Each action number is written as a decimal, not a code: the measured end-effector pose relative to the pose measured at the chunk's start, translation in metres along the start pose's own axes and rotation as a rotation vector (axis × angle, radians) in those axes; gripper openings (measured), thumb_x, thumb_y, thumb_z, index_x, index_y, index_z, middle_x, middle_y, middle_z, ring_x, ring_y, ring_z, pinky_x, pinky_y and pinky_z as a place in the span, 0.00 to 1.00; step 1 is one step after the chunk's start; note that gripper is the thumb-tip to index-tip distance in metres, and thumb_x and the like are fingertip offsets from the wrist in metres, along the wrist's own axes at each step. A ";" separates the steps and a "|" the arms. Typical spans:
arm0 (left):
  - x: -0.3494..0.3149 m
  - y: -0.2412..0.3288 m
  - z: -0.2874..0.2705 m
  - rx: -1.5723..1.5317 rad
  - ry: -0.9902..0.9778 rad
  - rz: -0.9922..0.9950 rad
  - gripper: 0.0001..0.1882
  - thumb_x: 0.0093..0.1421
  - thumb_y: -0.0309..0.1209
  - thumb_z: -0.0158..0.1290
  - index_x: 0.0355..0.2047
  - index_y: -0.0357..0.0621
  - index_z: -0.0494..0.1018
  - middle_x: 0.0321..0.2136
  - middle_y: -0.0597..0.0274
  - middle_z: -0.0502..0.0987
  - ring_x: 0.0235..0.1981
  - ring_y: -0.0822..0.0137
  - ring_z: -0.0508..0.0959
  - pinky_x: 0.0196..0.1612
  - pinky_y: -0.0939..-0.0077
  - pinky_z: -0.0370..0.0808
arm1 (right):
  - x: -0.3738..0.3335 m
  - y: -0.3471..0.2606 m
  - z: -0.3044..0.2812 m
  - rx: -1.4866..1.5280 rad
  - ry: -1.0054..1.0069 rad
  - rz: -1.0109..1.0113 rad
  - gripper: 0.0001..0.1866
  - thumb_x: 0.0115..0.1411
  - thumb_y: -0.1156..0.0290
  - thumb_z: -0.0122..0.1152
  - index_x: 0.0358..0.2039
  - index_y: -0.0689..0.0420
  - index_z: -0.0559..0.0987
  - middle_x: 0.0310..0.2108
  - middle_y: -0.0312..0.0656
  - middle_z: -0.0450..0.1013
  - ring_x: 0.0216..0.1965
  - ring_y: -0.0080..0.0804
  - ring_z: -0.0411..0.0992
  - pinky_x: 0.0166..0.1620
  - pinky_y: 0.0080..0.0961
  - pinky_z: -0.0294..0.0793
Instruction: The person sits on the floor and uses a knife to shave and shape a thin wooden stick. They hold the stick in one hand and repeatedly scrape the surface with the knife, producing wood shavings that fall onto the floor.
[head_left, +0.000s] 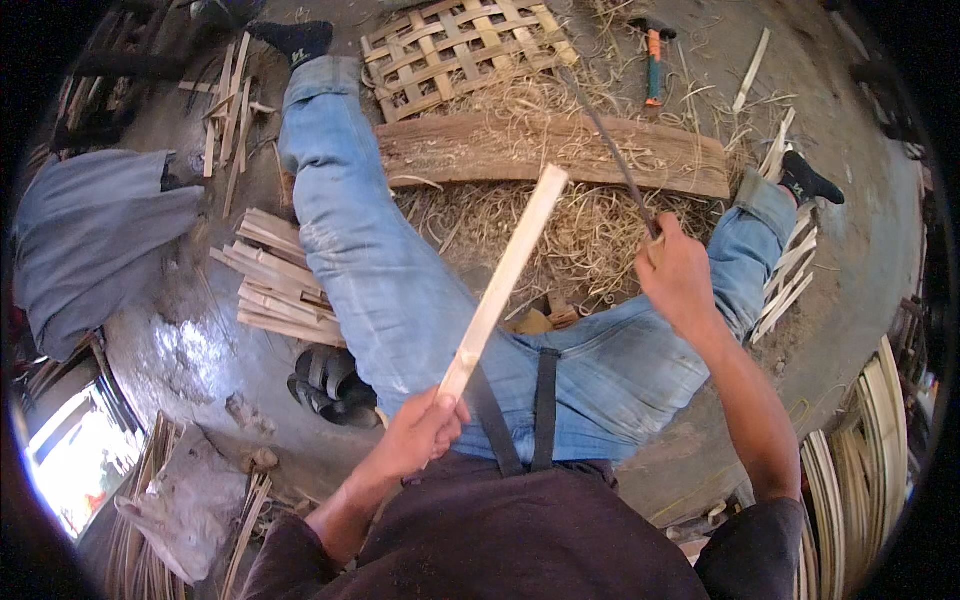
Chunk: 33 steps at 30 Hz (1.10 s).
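My left hand (425, 432) is closed round the lower end of a pale flat bamboo strip (505, 285). The strip slants up and to the right above my lap, and its upper end is free. In my right hand (680, 275) is the handle of a long, narrow, dark-bladed knife (615, 155). The blade points away and to the left, over a brown wooden plank (470, 148) that lies across the floor between my legs. Strip and blade are apart. The grip on the handle is partly hidden by my fingers.
Curly shavings (590, 245) heap around the plank. Beyond it lies a woven bamboo panel (465, 50), with a hammer (654, 70) to its right. Split strips (280, 275) are stacked beside my left leg, more (790, 275) by my right. Sandals (330, 380) and grey cloth (100, 235) lie left.
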<state>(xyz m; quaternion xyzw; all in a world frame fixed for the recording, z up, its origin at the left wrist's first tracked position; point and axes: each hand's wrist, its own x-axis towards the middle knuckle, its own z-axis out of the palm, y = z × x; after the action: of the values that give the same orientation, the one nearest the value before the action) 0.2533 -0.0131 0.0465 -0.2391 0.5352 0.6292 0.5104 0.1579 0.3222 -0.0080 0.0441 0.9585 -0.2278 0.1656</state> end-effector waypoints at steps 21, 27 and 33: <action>-0.006 -0.010 -0.004 0.038 -0.131 -0.135 0.19 0.72 0.44 0.37 0.41 0.41 0.68 0.18 0.73 0.61 0.16 0.81 0.58 0.18 0.85 0.57 | -0.028 -0.023 0.034 1.265 -0.094 0.517 0.23 0.58 0.57 0.64 0.40 0.64 0.70 0.25 0.45 0.75 0.21 0.24 0.73 0.26 0.29 0.74; 0.008 0.008 -0.002 0.085 -0.036 0.057 0.20 0.72 0.43 0.38 0.53 0.41 0.66 0.24 0.75 0.60 0.22 0.81 0.58 0.24 0.86 0.57 | -0.038 -0.063 0.051 0.339 -0.066 0.021 0.20 0.58 0.61 0.63 0.42 0.62 0.70 0.29 0.51 0.76 0.25 0.38 0.76 0.30 0.31 0.77; 0.014 -0.018 -0.010 0.046 0.063 -0.037 0.19 0.71 0.41 0.39 0.54 0.42 0.66 0.24 0.76 0.58 0.21 0.82 0.55 0.22 0.86 0.55 | -0.105 -0.067 0.046 -0.038 -0.369 -0.364 0.14 0.59 0.67 0.57 0.40 0.61 0.68 0.28 0.53 0.73 0.31 0.54 0.75 0.33 0.44 0.76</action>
<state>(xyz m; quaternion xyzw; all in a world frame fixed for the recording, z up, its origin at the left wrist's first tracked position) 0.2621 -0.0190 0.0238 -0.2568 0.5610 0.5992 0.5101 0.2602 0.2402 0.0170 -0.1745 0.9083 -0.2399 0.2950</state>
